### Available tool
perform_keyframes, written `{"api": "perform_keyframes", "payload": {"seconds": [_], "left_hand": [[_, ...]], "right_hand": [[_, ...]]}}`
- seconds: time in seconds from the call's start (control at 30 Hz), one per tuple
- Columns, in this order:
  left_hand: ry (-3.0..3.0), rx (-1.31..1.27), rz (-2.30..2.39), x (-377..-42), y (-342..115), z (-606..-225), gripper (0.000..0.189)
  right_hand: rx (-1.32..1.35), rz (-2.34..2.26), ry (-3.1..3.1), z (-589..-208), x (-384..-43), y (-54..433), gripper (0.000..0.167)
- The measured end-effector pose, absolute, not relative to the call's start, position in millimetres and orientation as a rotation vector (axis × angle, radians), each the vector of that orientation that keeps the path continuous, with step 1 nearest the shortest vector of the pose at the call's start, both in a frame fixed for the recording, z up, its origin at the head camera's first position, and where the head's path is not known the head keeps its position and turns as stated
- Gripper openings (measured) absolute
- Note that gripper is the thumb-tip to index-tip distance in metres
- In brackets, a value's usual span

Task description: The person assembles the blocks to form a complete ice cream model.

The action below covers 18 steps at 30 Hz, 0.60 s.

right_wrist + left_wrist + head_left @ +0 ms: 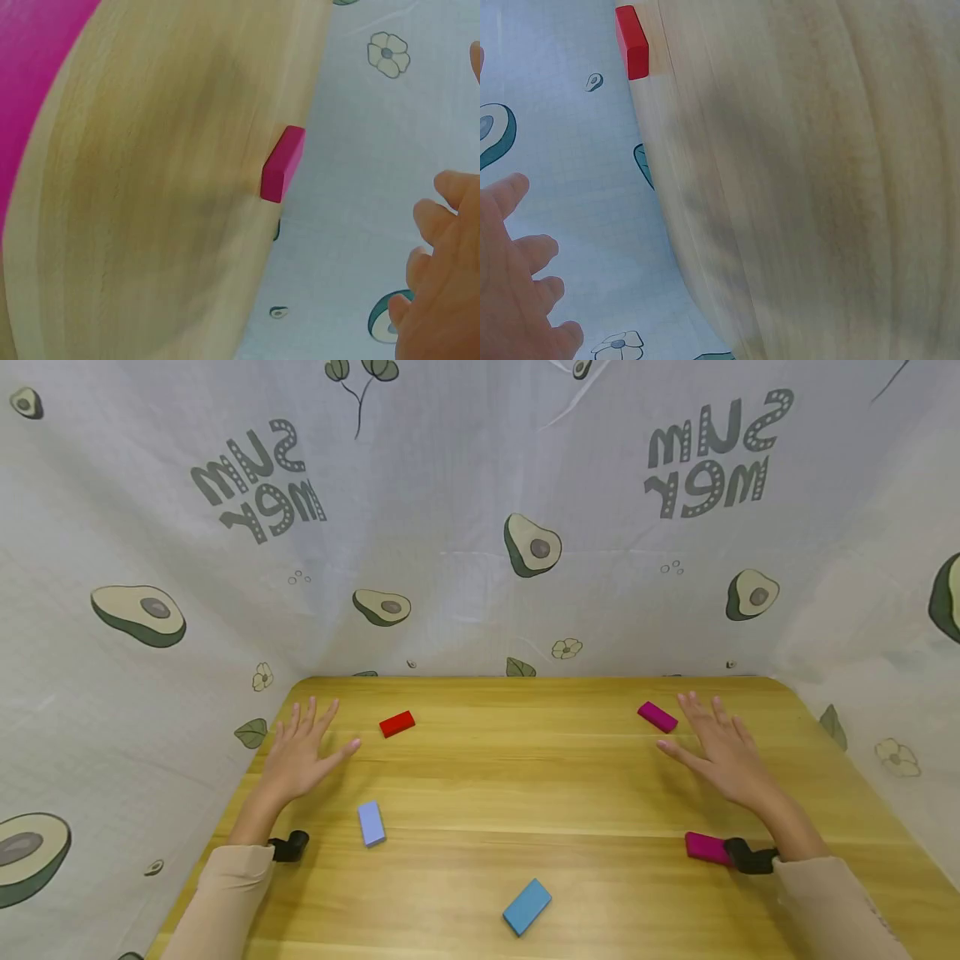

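Note:
My left hand [297, 762] is held over the left side of the wooden table with its fingers spread, holding nothing. Nearest to it are a red block [397, 724], to the right of its fingers, and a lavender block [371, 823] nearer me. Over the right side, my right hand [726, 760] also has spread fingers and an empty palm. A magenta block [657, 717] lies just left of its fingertips. Below that wrist is a second magenta block [707, 848], partly covered by the wrist camera. At the front middle lies a blue block [527, 907], set at a slant.
The wooden table [480, 768] reaches back to a white cloth [450, 510] printed with avocados and lettering, which also hangs along both sides. A black wrist camera [291, 846] sits on the left wrist, another black camera [750, 857] on the right.

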<state>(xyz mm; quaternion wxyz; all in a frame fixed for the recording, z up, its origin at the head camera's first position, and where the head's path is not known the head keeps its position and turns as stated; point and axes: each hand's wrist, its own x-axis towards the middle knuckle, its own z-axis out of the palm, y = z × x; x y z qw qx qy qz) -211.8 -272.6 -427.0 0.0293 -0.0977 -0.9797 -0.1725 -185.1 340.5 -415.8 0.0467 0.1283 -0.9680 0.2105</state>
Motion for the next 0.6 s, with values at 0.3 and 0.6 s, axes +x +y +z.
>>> {"api": "perform_keyframes", "payload": {"seconds": [0.3,0.6], "left_hand": [[-3.031,-0.288,-0.548,-208.0,-277.6,-428.0,0.087],[-3.022,-0.308,-0.601,-203.8,-280.2,-426.4,0.085]], "right_hand": [[0.412,0.682,-2.958,-415.1,-180.8,341.1,0.087],[0.509,0.753,-2.944,-413.8,-174.4,339.3,0.082]]}}
